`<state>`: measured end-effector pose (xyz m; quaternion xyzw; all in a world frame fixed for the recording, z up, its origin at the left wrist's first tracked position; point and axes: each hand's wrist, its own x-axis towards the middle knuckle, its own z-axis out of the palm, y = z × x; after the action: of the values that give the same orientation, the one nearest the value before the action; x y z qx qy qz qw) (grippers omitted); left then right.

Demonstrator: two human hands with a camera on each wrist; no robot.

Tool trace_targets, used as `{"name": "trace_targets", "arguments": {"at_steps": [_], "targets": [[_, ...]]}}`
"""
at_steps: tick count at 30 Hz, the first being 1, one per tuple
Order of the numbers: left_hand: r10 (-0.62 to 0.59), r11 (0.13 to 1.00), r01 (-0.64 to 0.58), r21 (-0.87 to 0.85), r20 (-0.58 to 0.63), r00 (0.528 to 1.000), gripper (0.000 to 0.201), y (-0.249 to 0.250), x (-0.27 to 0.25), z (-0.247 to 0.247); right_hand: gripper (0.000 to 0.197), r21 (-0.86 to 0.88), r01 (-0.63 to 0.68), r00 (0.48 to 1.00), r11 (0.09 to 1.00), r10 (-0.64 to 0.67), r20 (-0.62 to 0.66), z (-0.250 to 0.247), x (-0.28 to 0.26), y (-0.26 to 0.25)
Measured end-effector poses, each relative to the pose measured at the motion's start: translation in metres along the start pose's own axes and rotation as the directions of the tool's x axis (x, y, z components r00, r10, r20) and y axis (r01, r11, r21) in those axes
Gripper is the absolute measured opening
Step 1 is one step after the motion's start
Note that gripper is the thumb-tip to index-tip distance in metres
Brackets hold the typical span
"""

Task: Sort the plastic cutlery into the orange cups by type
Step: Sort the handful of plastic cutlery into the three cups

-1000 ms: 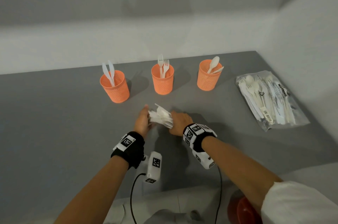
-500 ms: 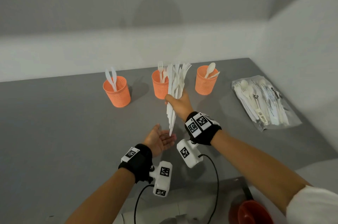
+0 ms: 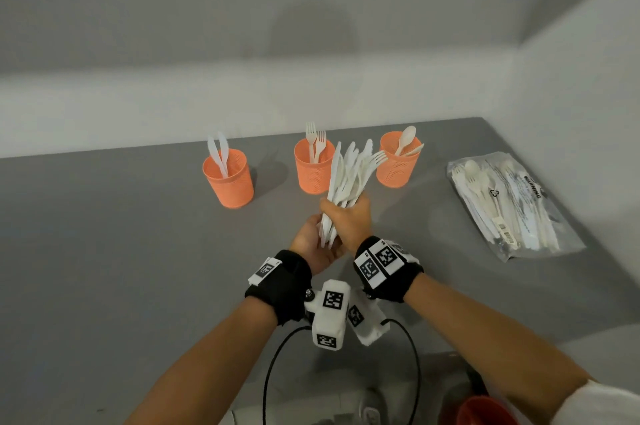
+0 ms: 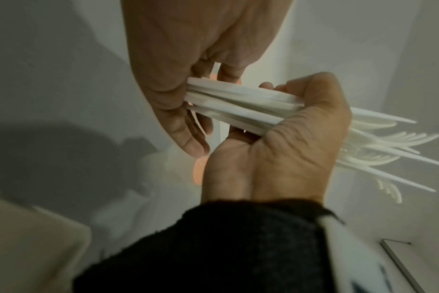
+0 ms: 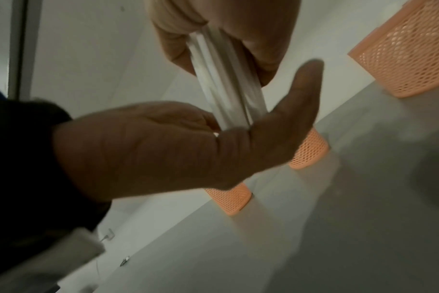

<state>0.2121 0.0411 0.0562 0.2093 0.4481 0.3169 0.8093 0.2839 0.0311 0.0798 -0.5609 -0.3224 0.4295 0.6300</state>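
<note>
Both hands on one cutlery bundle

The right hand (image 3: 349, 220) grips the white cutlery bundle (image 3: 349, 171) upright; the left hand (image 3: 311, 244), fingers straight, cups the handle ends from below.

head overhead; wrists close, seemingly upward

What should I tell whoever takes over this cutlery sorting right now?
Right hand grips a mixed bundle of cutlery upright above the table. Left hand is open, cupped at the bundle's lower handle ends.
Three orange cups stand in a row: left cup has two knives, middle cup two forks, right cup two spoons.
Done: each cup started with its type.
Left: sort the held bundle piece by piece; a bag of cutlery lies on the table to the right, apparently unsorted.
</note>
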Motion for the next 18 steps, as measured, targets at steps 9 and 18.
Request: {"name": "trace_targets", "arguments": {"at_steps": [9,18], "targets": [[0.0,0.995,0.004,0.104,-0.033,0.999,0.043,0.008,0.011,0.032,0.044,-0.114,-0.034,0.955,0.993,0.066,0.289,-0.024,0.038,-0.007],[0.066,0.993,-0.082,0.084,0.178,0.982,0.034,0.006,0.027,0.031,0.032,-0.133,-0.27,0.877,0.954,0.3,0.374,-0.051,0.086,-0.005]]}}
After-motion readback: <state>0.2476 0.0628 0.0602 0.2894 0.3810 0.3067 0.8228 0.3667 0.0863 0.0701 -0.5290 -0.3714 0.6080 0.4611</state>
